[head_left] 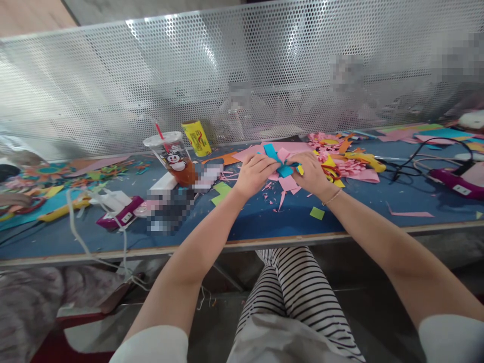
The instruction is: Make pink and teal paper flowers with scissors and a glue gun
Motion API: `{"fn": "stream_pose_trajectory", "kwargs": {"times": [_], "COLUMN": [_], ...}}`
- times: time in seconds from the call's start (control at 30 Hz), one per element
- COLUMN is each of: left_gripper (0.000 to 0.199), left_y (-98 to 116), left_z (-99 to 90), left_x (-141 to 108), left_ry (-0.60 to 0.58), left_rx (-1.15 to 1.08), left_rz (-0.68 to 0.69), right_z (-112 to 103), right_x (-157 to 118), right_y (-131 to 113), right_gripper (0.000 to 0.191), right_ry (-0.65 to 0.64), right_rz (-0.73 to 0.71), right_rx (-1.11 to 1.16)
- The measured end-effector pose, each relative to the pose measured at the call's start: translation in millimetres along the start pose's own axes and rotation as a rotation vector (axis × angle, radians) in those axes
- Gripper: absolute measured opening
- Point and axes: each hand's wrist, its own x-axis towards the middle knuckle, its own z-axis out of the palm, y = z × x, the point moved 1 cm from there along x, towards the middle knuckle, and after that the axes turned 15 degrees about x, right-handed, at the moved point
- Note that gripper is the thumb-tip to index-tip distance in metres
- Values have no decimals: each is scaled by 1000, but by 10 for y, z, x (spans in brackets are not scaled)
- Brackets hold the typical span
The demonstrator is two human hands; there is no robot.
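A blue and pink paper piece (pixel 284 170) with strips standing out from its middle is held above the blue table. My left hand (pixel 256 174) is closed on its left side, fingers bent over a blue strip. On its right side my right hand (pixel 310 174) pinches it, with a bit of yellow showing by the fingers. Pink paper squares and small pink scraps (pixel 269 196) lie just below the hands. A green paper square (pixel 316 213) rests nearer the table's front edge.
Left of my hands stand a clear cup (pixel 177 164) with a red straw and a yellow packet (pixel 197 138). Pink paper flowers (pixel 350 164) and yellow-handled scissors (pixel 368 161) lie right. Power strips (pixel 121 214) with cables are at left and far right. A perforated screen (pixel 264 75) stands behind.
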Motion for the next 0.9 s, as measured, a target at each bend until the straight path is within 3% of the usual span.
{"fn": "stream_pose_trajectory", "kwargs": {"times": [0.23, 0.53, 0.63, 0.77, 0.9], "left_gripper": [40, 33, 33, 38, 41], "left_y": [24, 39, 27, -40, -102], "left_z": [63, 69, 98, 211, 341], "left_x": [-3, 16, 29, 4, -47], "left_ry": [16, -28, -61, -77, -137], "left_rx": [22, -90, -262, -584, -890], "left_rz": [-144, -185, -333, -646, -795], "right_z": [44, 45, 69, 142, 241], "right_x": [-19, -10, -11, -29, -90], "right_y": [15, -3, 32, 149, 286], "right_gripper": [35, 32, 32, 41, 44], "right_ry": [22, 51, 86, 93, 73], "right_rz": [50, 64, 131, 379, 558], "right_rx": [22, -2, 62, 302, 548]}}
